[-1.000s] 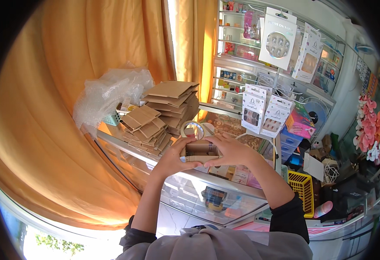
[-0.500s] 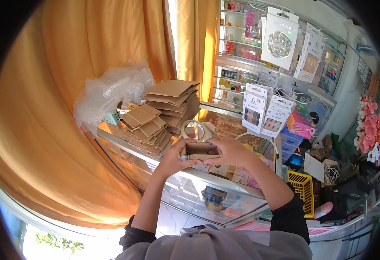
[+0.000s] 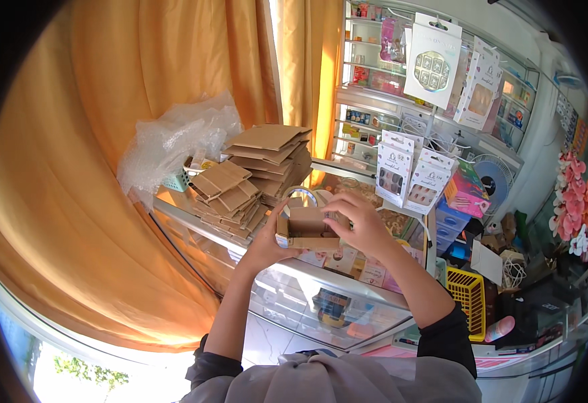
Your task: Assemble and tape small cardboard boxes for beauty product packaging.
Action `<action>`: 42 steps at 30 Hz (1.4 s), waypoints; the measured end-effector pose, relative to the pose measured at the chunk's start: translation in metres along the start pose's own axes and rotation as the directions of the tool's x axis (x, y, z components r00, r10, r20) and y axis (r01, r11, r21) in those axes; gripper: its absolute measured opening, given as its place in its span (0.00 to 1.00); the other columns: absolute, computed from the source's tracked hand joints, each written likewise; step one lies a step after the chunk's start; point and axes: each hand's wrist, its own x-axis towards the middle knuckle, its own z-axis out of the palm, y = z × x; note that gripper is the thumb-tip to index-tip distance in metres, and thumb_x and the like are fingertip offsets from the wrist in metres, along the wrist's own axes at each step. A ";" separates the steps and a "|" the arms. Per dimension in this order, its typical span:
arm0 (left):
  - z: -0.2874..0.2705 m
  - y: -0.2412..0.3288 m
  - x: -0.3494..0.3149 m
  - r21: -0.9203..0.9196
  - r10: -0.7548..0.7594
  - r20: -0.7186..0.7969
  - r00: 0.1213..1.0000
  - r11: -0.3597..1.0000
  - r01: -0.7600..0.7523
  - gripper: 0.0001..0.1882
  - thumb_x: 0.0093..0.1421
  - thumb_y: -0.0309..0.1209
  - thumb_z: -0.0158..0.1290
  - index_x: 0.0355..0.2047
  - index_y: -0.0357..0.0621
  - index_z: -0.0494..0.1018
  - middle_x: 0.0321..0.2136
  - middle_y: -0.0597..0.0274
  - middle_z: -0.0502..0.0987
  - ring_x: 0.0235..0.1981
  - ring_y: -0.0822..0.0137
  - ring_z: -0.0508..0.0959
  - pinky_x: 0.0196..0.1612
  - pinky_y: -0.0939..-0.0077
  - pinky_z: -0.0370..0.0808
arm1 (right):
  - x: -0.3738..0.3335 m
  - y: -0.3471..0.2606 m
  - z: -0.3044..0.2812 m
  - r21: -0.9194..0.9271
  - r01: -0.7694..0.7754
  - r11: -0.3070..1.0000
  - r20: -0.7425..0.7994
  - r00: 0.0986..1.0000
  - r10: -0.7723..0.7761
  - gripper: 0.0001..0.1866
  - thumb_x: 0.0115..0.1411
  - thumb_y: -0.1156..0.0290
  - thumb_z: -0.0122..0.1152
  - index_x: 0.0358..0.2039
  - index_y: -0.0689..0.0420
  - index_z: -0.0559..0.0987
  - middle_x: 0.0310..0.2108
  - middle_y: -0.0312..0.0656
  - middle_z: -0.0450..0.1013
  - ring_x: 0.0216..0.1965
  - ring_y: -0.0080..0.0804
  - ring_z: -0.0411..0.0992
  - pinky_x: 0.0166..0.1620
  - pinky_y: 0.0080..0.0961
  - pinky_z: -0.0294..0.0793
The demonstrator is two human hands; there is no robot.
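Note:
A small brown cardboard box [image 3: 314, 243] is held over the glass counter, its top open toward me and its inside walls showing. My left hand [image 3: 264, 243] grips its left end, fingers wrapped round the side. At the right end, my right hand [image 3: 364, 225] has its fingers bent over the upper edge, with fingertips on the cardboard there. Part of that end is hidden behind the fingers. Just beyond the box stands a roll of tape [image 3: 302, 191], partly covered by it. Folded flat cartons [image 3: 267, 138] lie stacked to the left, with smaller ones [image 3: 223, 188] in front.
Bubble wrap [image 3: 180, 131] and a mint basket [image 3: 175, 180] sit at the counter's left end, beside an orange curtain [image 3: 153, 60]. Packs of press-on nails [image 3: 395, 168] hang at the right. A yellow basket [image 3: 466, 295] and a fan [image 3: 492, 178] are farther right.
My right hand has shifted from clasping the right end to bending its fingers over the upper edge. The box is tipped so more of its inside shows. My left hand still holds it.

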 end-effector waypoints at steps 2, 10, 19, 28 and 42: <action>0.000 -0.001 0.001 -0.017 -0.013 0.019 1.000 1.000 0.014 0.59 0.36 0.26 0.74 0.68 0.46 0.52 0.62 0.52 0.64 0.64 0.61 0.63 0.66 0.69 0.58 | -0.004 0.004 0.005 -0.049 0.057 0.997 0.021 0.998 -0.056 0.13 0.52 0.69 0.70 0.37 0.55 0.79 0.35 0.39 0.76 0.42 0.39 0.74 0.49 0.38 0.70; -0.001 -0.007 -0.002 -0.014 -0.085 0.028 0.996 0.996 0.086 0.53 0.39 0.26 0.72 0.65 0.39 0.56 0.53 0.54 0.72 0.55 0.65 0.72 0.59 0.73 0.67 | -0.007 -0.010 0.017 -0.047 -0.079 0.996 0.061 0.995 0.081 0.15 0.51 0.67 0.71 0.38 0.54 0.79 0.33 0.38 0.77 0.38 0.38 0.74 0.44 0.35 0.71; -0.001 -0.006 -0.002 0.054 -0.112 0.044 0.993 0.993 0.109 0.51 0.41 0.27 0.71 0.65 0.38 0.57 0.50 0.54 0.75 0.53 0.66 0.73 0.58 0.71 0.68 | -0.006 -0.003 0.020 0.001 -0.042 0.999 0.019 0.999 0.042 0.11 0.52 0.70 0.70 0.36 0.55 0.80 0.32 0.39 0.76 0.38 0.39 0.74 0.43 0.34 0.71; -0.005 -0.019 -0.001 -0.187 0.098 -0.020 0.995 0.977 -0.100 0.61 0.38 0.30 0.75 0.69 0.46 0.50 0.62 0.51 0.64 0.63 0.60 0.65 0.65 0.64 0.62 | -0.003 -0.005 0.019 0.037 -0.020 0.999 -0.080 0.997 0.023 0.04 0.54 0.75 0.66 0.30 0.58 0.80 0.30 0.41 0.75 0.36 0.41 0.72 0.42 0.34 0.70; -0.045 0.050 -0.002 0.003 0.416 -0.034 0.909 0.909 -0.417 0.16 0.58 0.25 0.59 0.48 0.39 0.76 0.52 0.54 0.75 0.57 0.60 0.72 0.61 0.66 0.66 | 0.037 -0.042 0.000 -0.081 0.102 0.991 -0.136 0.984 -0.113 0.04 0.54 0.76 0.66 0.31 0.59 0.79 0.31 0.40 0.75 0.36 0.39 0.73 0.41 0.32 0.70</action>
